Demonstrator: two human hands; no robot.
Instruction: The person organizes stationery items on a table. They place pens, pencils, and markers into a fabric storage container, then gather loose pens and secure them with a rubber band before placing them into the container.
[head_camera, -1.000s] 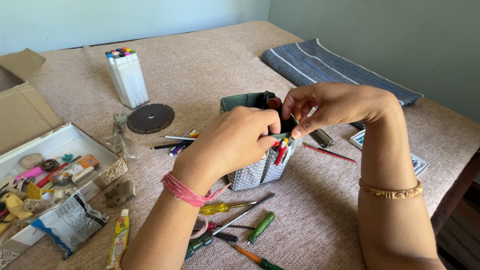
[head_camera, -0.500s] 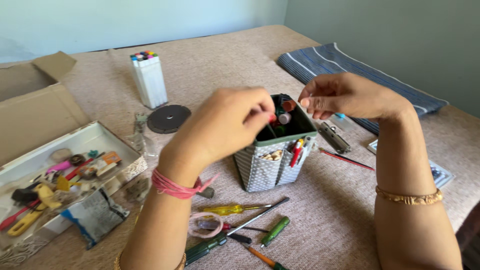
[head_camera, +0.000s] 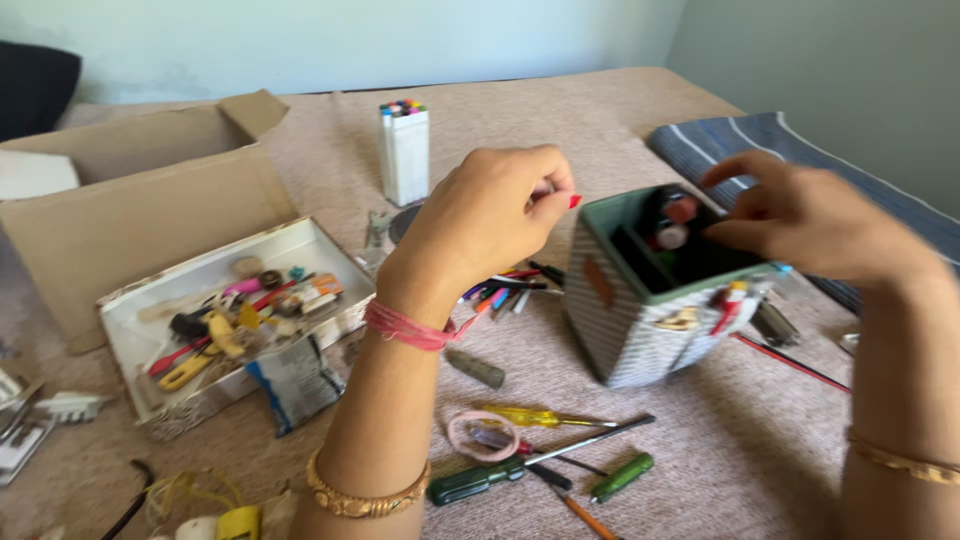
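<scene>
Woven beige mat under square dotted-fabric organizer, pinching left hand beside.

Home room: cloth-covered table against painted walls; near it lie a cardboard box, marker set, screwdrivers, folded cloth.

your grey dotted fabric organizer, green-rimmed, stands upright on the tan cloth, its compartments packed with markers, its front pockets holding pens. your left hand pinches a small red-tipped item just beside its near rim, above the cloth.
</scene>
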